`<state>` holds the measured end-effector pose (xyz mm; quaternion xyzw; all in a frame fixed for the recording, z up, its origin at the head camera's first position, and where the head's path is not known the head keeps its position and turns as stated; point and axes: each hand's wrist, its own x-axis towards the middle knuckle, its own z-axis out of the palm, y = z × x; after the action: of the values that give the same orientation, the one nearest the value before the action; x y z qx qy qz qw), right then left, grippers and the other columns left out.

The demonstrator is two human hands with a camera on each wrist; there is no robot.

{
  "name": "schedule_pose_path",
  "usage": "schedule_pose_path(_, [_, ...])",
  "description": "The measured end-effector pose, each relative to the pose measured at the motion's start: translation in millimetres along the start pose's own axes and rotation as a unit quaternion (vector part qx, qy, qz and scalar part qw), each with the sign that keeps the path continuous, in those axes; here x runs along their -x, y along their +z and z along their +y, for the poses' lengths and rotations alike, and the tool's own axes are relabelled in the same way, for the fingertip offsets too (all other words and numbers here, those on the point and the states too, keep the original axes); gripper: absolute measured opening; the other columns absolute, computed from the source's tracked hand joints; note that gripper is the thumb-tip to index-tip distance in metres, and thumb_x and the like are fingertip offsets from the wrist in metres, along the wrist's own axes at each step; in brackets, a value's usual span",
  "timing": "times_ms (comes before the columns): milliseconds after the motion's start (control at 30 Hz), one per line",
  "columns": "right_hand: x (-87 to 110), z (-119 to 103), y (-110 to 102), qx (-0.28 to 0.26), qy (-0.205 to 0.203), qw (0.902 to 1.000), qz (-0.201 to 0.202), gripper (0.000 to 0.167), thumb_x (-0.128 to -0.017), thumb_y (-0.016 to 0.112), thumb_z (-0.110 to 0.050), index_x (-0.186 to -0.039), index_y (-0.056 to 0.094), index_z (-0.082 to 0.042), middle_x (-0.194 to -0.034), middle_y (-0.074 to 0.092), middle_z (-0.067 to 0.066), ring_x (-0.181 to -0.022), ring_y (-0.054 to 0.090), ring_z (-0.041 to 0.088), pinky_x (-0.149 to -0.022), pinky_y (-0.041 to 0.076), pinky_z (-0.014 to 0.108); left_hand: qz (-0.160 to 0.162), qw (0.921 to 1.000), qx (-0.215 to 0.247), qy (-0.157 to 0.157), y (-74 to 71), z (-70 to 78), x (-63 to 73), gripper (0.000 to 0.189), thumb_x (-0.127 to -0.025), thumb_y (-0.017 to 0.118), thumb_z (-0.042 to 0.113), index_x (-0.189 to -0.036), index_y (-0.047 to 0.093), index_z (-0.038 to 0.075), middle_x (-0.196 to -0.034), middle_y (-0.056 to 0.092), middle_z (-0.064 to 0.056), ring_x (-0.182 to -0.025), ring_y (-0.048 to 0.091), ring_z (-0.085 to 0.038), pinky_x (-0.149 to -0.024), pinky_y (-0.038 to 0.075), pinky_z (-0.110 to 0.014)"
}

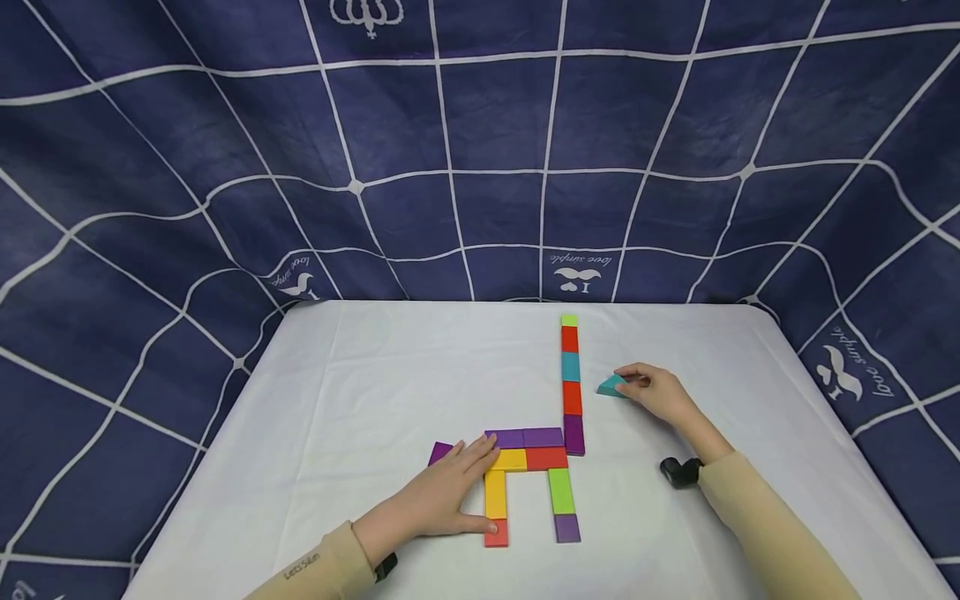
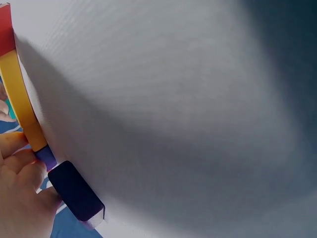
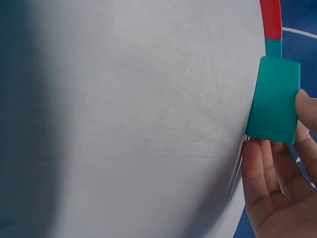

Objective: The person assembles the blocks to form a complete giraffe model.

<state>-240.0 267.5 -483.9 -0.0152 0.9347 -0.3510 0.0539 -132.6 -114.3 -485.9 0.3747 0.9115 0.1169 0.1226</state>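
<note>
My right hand point(image 1: 660, 393) pinches a teal triangular block point(image 1: 613, 386) between thumb and fingers, to the right of an upright column of blocks. In the right wrist view the block's flat teal face point(image 3: 275, 99) shows, with fingertips at its edges. My left hand point(image 1: 444, 493) lies with fingers extended over the left end of the block figure. Its fingertips are at a purple block point(image 1: 506, 439) and a yellow block point(image 1: 512, 460); the thumb touches a coral-red block point(image 1: 495, 537). A dark purple block point(image 1: 439, 452) peeks out beyond the left hand, partly hidden by it.
The column runs from a dark purple block point(image 1: 573, 435) up through red and blue ones to a small lime block point(image 1: 570, 320). A green block point(image 1: 561, 491) and a purple block point(image 1: 567, 528) form the right leg. White cloth point(image 1: 390, 367) covers the table; a blue checked curtain point(image 1: 495, 208) surrounds it.
</note>
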Motion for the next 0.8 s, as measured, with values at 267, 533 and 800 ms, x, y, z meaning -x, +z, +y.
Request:
schedule_pose_path(267, [-21.0, -2.4, 0.9, -0.027, 0.051, 0.9982, 0.018, 0.041, -0.097, 0.061, -0.025, -0.13, 0.06, -0.002, -0.127, 0.061, 0.024, -0.109, 0.059, 0.036, -0.09, 0.052, 0.046, -0.009, 0.9999, 0.011, -0.002, -1.2, 0.8, 0.0, 0.099, -0.084, 0.058, 0.071, -0.155, 0.03, 0.008, -0.165, 0.019, -0.006, -0.153, 0.02, -0.022, -0.123, 0.022, -0.049])
schedule_pose_path(533, [-51.3, -10.1, 5.3, -0.062, 0.118, 0.988, 0.08, 0.046, -0.099, 0.058, -0.029, -0.134, 0.058, 0.001, -0.133, 0.059, 0.025, -0.122, 0.056, 0.04, -0.103, 0.047, 0.05, -0.009, 0.9998, 0.016, 0.0, -1.1, -0.3, 0.6, 0.099, -0.084, 0.058, 0.071, -0.155, 0.03, 0.008, -0.165, 0.019, -0.006, -0.153, 0.02, -0.022, -0.123, 0.023, -0.049])
schedule_pose_path(800, [-71.7, -21.1, 12.0, -0.084, 0.142, 0.9761, 0.142, 0.042, -0.097, 0.063, -0.027, -0.126, 0.064, 0.002, -0.12, 0.067, 0.023, -0.108, 0.061, 0.033, -0.094, 0.052, 0.043, -0.003, 0.9999, 0.009, 0.009, 0.2, -1.8, 0.8, 0.098, -0.085, 0.055, 0.072, -0.155, 0.03, 0.008, -0.165, 0.019, -0.006, -0.152, 0.021, -0.022, -0.122, 0.024, -0.05])
